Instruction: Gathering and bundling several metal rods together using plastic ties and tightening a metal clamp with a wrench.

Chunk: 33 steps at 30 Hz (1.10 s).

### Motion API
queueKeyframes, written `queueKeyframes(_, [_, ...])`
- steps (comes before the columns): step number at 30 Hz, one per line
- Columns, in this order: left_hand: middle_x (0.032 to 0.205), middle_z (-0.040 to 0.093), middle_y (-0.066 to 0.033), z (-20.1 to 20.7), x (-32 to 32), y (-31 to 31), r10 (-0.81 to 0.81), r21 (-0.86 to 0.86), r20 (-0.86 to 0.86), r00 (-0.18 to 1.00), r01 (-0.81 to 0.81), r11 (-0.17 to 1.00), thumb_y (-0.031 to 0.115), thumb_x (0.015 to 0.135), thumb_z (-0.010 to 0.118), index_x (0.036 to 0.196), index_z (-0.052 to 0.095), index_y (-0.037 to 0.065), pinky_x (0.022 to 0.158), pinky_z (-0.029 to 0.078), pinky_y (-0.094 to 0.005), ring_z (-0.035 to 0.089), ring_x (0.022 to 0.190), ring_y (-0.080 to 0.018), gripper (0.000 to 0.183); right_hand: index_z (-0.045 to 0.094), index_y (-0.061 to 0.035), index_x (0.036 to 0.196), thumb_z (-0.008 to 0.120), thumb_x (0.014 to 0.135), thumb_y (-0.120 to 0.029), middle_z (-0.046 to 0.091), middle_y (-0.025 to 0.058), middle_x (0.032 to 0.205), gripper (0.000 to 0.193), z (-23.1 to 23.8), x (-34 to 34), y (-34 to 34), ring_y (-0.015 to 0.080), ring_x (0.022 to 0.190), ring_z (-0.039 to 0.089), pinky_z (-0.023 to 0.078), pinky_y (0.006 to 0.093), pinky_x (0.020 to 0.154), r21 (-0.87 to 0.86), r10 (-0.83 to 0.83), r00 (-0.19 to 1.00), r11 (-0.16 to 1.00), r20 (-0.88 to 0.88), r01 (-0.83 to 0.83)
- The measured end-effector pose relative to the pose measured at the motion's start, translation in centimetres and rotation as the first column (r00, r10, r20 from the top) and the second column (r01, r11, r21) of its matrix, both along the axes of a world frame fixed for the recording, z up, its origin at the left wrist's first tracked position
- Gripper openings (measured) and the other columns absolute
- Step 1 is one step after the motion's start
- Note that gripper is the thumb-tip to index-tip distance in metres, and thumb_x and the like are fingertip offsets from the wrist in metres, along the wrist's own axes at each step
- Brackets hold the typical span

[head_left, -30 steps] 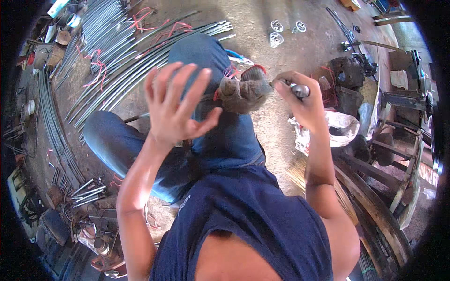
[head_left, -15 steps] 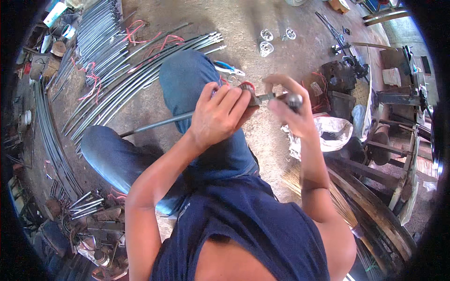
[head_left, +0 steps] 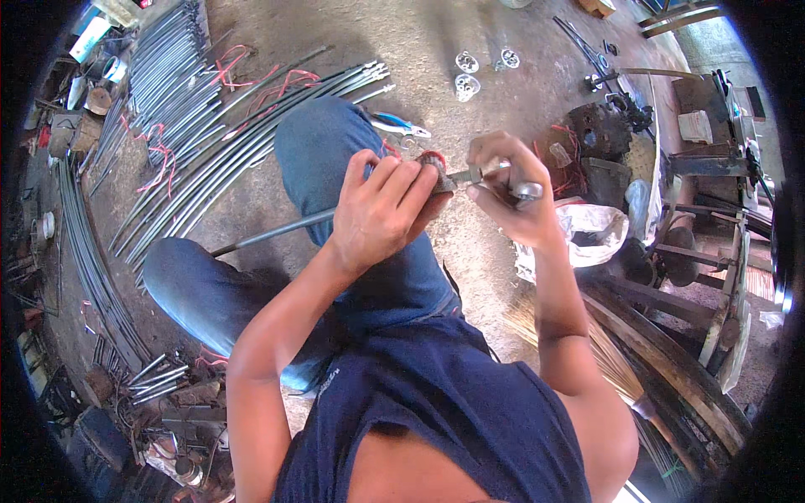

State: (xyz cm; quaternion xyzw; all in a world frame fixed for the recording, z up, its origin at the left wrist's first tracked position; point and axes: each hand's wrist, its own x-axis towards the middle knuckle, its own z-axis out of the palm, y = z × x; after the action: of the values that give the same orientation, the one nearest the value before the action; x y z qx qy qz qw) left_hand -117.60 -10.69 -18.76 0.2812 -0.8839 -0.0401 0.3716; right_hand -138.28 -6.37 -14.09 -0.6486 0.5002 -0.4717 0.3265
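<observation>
My left hand (head_left: 376, 208) is closed around the upper end of a dark grey metal rod (head_left: 277, 233), which slants down left past my raised knee. A brownish piece with a red rim (head_left: 433, 161) shows at its fingertips. Just right of it, my right hand (head_left: 528, 220) curls around a shiny metal tool (head_left: 527, 191) with a rounded end; its exact kind I cannot make out. A short flat metal piece (head_left: 464, 176) bridges the gap between the hands. The fingers hide where these parts meet. Blue-handled pliers (head_left: 401, 125) lie on the floor beyond my left hand.
Bundles of long rods (head_left: 243, 142) with red ties cover the floor at left. Three small round metal parts (head_left: 467, 86) lie ahead. On the right are a white sack (head_left: 591, 230), a straw broom (head_left: 608, 369) and a wooden frame (head_left: 696, 260). Short metal bars (head_left: 159, 380) lie lower left.
My view has shifted slightly, and both hands sit a little further left in it. The right hand and its tool have turned somewhat; both hands keep their hold.
</observation>
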Motion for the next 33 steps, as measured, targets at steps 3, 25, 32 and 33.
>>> queueKeyframes(3, [0.096, 0.063, -0.0053, 0.2, 0.1, -0.1, -0.019, 0.011, -0.013, 1.000, 0.019, 1.000, 0.025, 0.074, 0.080, 0.104, 0.065, 0.003, 0.080, 0.041, -0.0407, 0.059, 0.081, -0.0212, 0.040, 0.066, -0.0003, 0.091, 0.075, 0.081, -0.008, 0.064, 0.0086, 0.078, 0.016, 0.3, -0.2, 0.5, 0.0182, 0.071, 0.061, 0.047, 0.0308, 0.068, 0.387, -0.099, 0.959, 0.922, 0.266, -0.012])
queueKeyframes(25, [0.093, 0.063, -0.0036, 0.2, 0.0, -0.3, -0.008, 0.022, -0.037, 0.999, 0.009, 1.000, 0.023, 0.071, 0.082, 0.102, 0.066, 0.005, 0.082, 0.040, -0.0406, 0.059, 0.080, -0.0201, 0.039, 0.065, 0.0018, 0.097, 0.077, 0.075, 0.002, 0.063, 0.0039, 0.093, 0.025, 1.7, 0.0, 0.4, 0.0015, 0.066, 0.051, 0.038, 0.0198, 0.055, 0.267, -0.081, 0.988, 0.963, 0.134, 0.043])
queueKeyframes(32, [0.092, 0.063, -0.0039, 0.4, -0.1, -0.3, -0.018, 0.038, -0.042, 0.999, 0.019, 0.999, 0.023, 0.071, 0.082, 0.101, 0.066, 0.005, 0.082, 0.040, -0.0405, 0.060, 0.079, -0.0202, 0.038, 0.065, -0.0018, 0.093, 0.077, 0.079, -0.005, 0.062, 0.0028, 0.094, 0.018, 1.2, -0.7, 0.7, 0.0061, 0.075, 0.056, 0.044, 0.0247, 0.066, 0.337, -0.093, 0.982, 0.941, 0.167, 0.032])
queueKeyframes(33, [0.092, 0.063, -0.0038, 0.3, 0.0, -0.2, -0.018, 0.038, -0.041, 0.999, 0.020, 0.999, 0.023, 0.071, 0.082, 0.101, 0.065, 0.005, 0.082, 0.040, -0.0405, 0.060, 0.079, -0.0203, 0.038, 0.065, -0.0018, 0.093, 0.077, 0.079, -0.005, 0.062, 0.0028, 0.094, 0.018, 1.1, -0.9, 0.7, 0.0061, 0.075, 0.056, 0.044, 0.0247, 0.066, 0.337, -0.093, 0.982, 0.941, 0.167, 0.032])
